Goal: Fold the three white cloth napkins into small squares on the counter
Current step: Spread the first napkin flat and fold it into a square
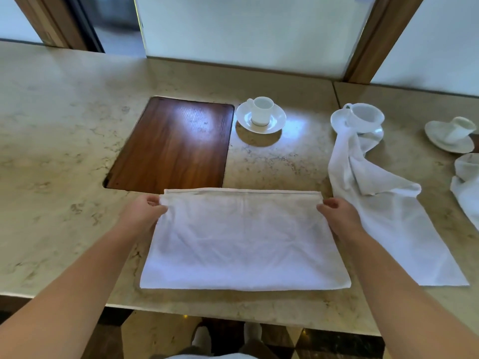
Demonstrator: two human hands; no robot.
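Observation:
A white napkin (243,242) lies folded in half as a wide rectangle near the front edge of the marble counter (51,141). My left hand (145,211) pinches its far left corner and my right hand (337,213) pinches its far right corner. A second white napkin (388,218) lies rumpled to the right, its far end reaching up to a cup and saucer (363,117). A third white napkin (466,198) shows partly at the right border.
A dark wooden board (171,143) is set into the counter behind the napkin. A white cup on a saucer (260,115) stands beside it. More cups and saucers (451,133) sit at the far right. Glass panels and wooden frames rise behind.

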